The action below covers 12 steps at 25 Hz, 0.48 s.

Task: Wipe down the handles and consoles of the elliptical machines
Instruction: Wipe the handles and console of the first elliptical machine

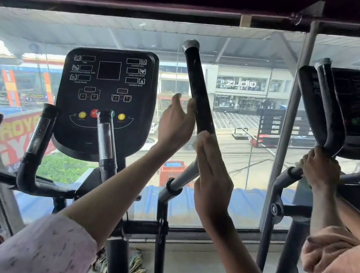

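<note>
Both hands are up at the long black foam-covered moving handle (198, 87) of the elliptical, which slants up and left, w/ a grey cap at its top. Left hand (176, 121) sits on the handle's left side, fingers straight and loose, fingertips touching the foam approx. mid-grip, nothing grasped. Right hand (212, 172) is lower, fingers straight and together, pressing flat against the handle's right side where the black foam meets the bare grey metal tube (185, 175); a bit of white cloth (197, 140) peeks out under the fingertips, so it's pinned betw. palm and handle.

Left of the handle: black rounded-square console w/ dark display windows, yellow and red buttons (105, 102), screen off. In front of it, a short black fixed grip w/ a silver sensor strip (105, 138).

Right side: another person's hand (319, 170) grips the curved black handle of the next machine (326, 108), below that machine's black console (354, 113); their peach sleeve (340, 270) is at lower right.

Behind everything, a big glass window (247, 52).
</note>
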{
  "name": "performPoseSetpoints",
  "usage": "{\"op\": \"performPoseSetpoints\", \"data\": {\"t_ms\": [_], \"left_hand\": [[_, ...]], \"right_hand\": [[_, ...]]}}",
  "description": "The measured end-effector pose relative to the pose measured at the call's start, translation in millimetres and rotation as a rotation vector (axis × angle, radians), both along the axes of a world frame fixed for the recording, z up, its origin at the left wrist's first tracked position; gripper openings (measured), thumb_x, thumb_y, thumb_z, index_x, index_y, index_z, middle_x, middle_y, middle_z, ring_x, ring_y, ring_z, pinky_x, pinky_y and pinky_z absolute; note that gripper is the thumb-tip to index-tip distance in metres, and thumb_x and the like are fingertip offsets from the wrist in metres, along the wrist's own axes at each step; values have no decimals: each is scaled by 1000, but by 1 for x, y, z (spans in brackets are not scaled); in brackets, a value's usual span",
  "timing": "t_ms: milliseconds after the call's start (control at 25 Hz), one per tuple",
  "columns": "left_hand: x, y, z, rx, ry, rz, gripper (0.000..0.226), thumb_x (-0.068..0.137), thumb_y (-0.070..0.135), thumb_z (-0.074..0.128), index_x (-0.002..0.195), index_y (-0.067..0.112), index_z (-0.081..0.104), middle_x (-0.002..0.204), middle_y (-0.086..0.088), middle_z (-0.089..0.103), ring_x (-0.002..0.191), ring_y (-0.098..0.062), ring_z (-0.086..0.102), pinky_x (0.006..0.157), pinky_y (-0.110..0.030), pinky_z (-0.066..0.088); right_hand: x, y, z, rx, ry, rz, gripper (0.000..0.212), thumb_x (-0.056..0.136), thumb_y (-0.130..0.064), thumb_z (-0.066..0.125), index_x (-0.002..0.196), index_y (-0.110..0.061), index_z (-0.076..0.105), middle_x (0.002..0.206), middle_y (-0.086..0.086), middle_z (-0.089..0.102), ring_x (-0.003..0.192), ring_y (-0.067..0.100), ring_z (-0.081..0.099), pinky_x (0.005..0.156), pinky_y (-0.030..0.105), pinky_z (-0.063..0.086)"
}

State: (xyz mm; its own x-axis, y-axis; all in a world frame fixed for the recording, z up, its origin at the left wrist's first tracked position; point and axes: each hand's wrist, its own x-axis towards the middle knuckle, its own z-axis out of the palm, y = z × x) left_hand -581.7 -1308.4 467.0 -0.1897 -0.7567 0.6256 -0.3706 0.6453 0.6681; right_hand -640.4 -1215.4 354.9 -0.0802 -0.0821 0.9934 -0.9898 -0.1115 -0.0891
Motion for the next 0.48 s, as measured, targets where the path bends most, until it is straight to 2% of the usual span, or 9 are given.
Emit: {"op": "performPoseSetpoints", "data": {"t_ms": [80,200,320,400,480], "left_hand": [[17,-8,-26,-70,89,91,43,99,36,41,133,11,48,96,-6,68,95,-29,62,86,-45,48],[46,-23,-53,-266,16,318,32,83,19,52,114,12,55,101,-4,59,100,-26,53,86,-40,42],[72,-41,-56,-281,-57,558,40,71,15,56,110,10,54,123,-17,50,119,-36,41,97,-48,35],[91,-56,-59,-219,-105,691,52,65,12,59,117,9,50,138,-23,39,134,-43,30,108,-52,28],[105,-67,-69,-165,-170,744,69,63,7,64,128,13,43,145,-28,30,135,-47,29,108,-53,31]], "right_hand": [[-5,6,-26,11,59,-21,52,102,4,16,126,7,62,139,16,56,132,32,51,93,40,56],[-8,20,-32,44,94,36,52,104,-1,16,127,7,61,139,15,57,134,29,50,97,41,54],[-15,19,11,39,179,4,41,107,-4,28,125,6,63,136,13,60,132,28,52,103,37,51],[-19,10,35,101,277,-95,32,105,0,40,124,5,65,135,12,62,134,26,51,105,36,49],[-24,5,38,187,353,-161,30,101,4,47,128,5,62,136,12,61,137,25,48,108,34,45]]}}
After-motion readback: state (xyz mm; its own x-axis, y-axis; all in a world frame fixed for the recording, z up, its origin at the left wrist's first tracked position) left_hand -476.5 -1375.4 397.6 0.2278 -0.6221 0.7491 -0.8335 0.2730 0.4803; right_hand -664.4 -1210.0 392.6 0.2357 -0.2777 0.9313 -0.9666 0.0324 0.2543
